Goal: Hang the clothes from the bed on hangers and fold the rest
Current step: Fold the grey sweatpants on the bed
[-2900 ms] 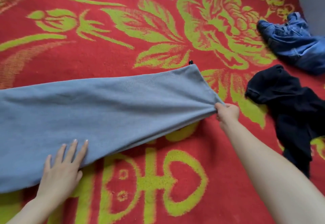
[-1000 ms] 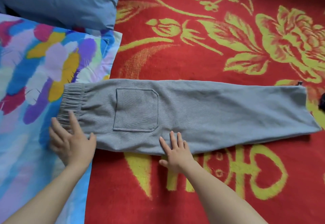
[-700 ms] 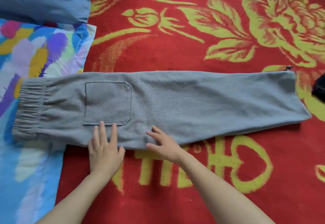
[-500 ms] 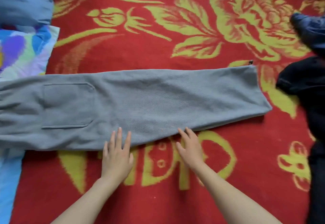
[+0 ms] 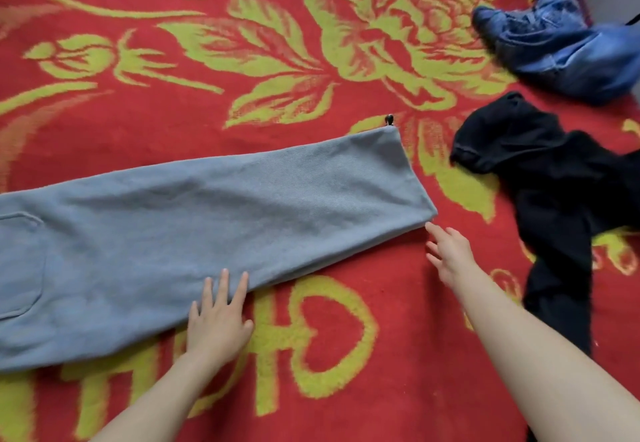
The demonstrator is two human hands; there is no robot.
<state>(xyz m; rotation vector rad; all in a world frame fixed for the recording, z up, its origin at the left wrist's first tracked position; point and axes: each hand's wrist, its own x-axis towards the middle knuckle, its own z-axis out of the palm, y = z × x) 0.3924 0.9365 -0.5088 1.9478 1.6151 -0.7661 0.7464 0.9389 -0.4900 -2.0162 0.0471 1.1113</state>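
Grey sweatpants [image 5: 214, 219] lie flat across the red bed cover, folded lengthwise, with the leg cuffs at the right and a back pocket at the left edge of view. My left hand [image 5: 218, 317] rests flat with straight fingers on the near edge of the pants. My right hand [image 5: 446, 251] hovers with spread fingers just below the near cuff corner, fingertips almost at the fabric. A black garment [image 5: 554, 192] lies crumpled to the right. Blue jeans [image 5: 561, 43] sit bunched at the far right.
The bed is covered by a red blanket [image 5: 242, 112] with yellow-green flowers. A small black drawstring toggle [image 5: 389, 119] sticks out at the far cuff corner. A grey wall shows at the top right corner.
Both hands slid rightward along the near edge of the pants and the view followed; the pillow and colourful sheet left the frame. My right hand moved off the fabric to the cuff corner.
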